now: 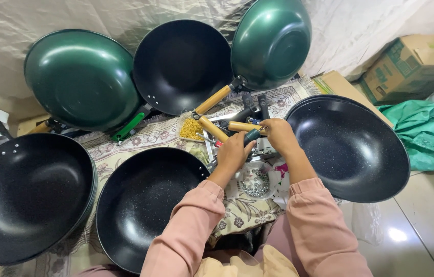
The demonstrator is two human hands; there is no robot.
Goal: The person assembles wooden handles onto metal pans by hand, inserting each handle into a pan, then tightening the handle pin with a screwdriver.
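Wooden handle [242, 126] lies crosswise just beyond the black wok [148, 205], its long axis running left to right, with the right hand [280, 134] clenched on its near end and the left hand [233, 153] gripping a dark-handled screwdriver [251, 136] just beside it.

1. We hold a screwdriver [250, 136] with a dark teal grip, its handle tilted and poking up out of our closed left hand [233, 153].
2. Our right hand [279, 134] grips one end of a wooden pan handle [243, 126], pale tan and lying roughly level, pointing left.
3. Both things sit just beside each other, above the patterned cloth [125, 146].
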